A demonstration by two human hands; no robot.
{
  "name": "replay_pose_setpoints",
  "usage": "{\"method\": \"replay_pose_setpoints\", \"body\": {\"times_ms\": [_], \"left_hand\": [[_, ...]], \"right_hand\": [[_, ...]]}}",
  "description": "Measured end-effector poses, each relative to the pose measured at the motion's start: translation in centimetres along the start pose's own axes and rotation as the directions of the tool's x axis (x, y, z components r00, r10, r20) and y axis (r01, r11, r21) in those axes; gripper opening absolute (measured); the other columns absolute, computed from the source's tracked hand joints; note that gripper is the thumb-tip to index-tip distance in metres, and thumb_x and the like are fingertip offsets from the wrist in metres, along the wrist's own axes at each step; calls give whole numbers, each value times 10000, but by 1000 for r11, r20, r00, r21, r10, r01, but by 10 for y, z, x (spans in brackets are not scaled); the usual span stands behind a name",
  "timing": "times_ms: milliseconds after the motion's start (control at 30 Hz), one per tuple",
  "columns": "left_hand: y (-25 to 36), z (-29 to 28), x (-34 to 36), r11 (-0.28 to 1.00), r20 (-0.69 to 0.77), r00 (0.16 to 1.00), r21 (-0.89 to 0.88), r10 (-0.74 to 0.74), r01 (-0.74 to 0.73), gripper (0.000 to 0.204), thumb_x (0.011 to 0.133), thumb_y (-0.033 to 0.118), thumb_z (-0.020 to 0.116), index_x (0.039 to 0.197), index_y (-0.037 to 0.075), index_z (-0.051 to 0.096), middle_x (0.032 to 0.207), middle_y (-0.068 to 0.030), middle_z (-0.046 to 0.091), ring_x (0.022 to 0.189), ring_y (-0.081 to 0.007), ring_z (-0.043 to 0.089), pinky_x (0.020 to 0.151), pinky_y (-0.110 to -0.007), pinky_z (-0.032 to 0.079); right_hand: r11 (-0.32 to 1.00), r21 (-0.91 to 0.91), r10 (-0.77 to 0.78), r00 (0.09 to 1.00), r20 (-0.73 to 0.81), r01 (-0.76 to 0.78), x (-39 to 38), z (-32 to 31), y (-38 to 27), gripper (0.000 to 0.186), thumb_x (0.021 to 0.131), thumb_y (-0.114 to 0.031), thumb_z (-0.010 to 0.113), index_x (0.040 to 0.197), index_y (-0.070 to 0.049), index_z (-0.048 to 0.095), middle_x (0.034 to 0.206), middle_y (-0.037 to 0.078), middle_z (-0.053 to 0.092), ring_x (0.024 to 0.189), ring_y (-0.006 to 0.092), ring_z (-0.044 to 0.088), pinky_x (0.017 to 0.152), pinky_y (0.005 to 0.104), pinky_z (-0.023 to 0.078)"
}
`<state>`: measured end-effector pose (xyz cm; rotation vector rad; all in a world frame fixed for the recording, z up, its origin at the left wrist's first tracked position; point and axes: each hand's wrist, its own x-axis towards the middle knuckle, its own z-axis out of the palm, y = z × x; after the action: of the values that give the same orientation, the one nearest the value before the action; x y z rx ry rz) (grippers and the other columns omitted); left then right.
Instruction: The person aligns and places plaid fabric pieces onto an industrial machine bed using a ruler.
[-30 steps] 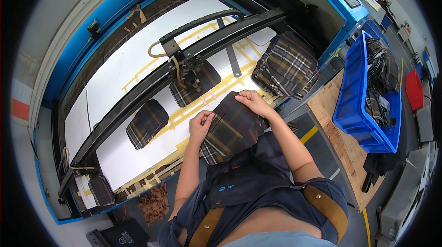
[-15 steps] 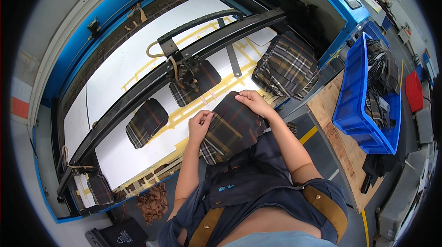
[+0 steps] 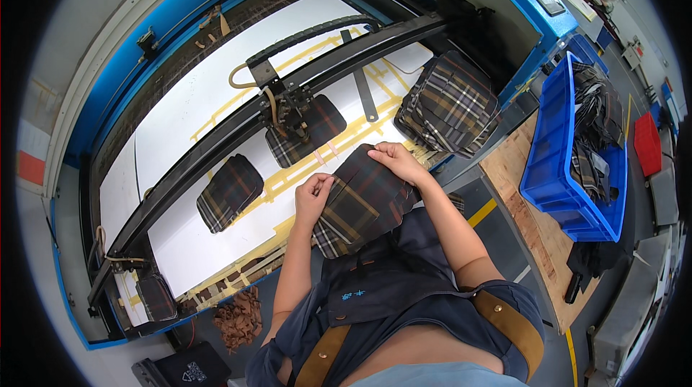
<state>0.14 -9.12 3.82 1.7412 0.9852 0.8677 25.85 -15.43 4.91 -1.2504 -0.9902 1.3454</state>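
Both my hands hold up a dark plaid fabric panel (image 3: 364, 199) in front of my apron. My left hand (image 3: 313, 196) pinches its left edge between thumb and fingers. At its upper right edge, my right hand (image 3: 395, 159) grips the cloth with the thumb on top. Beyond my hands lies the machine bed with a white board (image 3: 194, 232) marked by yellow tape. One plaid piece (image 3: 231, 192) rests on it to the left. Another plaid piece (image 3: 317, 127) lies partly hidden under the black machine head (image 3: 288, 116). A stack of plaid pieces (image 3: 450, 102) sits at the right.
A black gantry beam (image 3: 205, 149) crosses the bed diagonally. A flat dark metal strip (image 3: 364, 88) lies on the board. At right, a blue crate (image 3: 551, 163) with plaid pieces stands on a wooden board (image 3: 522, 217). Brown scraps (image 3: 238, 318) lie on the floor at lower left.
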Motion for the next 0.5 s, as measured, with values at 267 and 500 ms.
{"method": "replay_pose_setpoints", "body": {"times_ms": [267, 500], "left_hand": [[4, 0, 1, 1000, -3, 1000, 7, -16, 16, 124, 936, 129, 688, 885, 16, 685, 609, 100, 420, 568, -2, 329, 519, -218, 247], [0, 1, 0, 1000, -3, 1000, 8, -8, 8, 121, 937, 122, 689, 894, 9, 680, 613, 96, 418, 575, -5, 331, 527, -216, 257]], "right_hand": [[1000, -7, 3, 1000, -5, -3, -1, 1, -2, 241, 1012, -230, 601, 959, -7, 678, 781, -34, 664, 650, 26, 564, 593, 210, 465], [999, -37, 0, 1000, 6, 0, -1, 0, -3, 244, 1012, -232, 604, 969, -4, 677, 779, -37, 662, 651, 24, 563, 590, 209, 464]]}}
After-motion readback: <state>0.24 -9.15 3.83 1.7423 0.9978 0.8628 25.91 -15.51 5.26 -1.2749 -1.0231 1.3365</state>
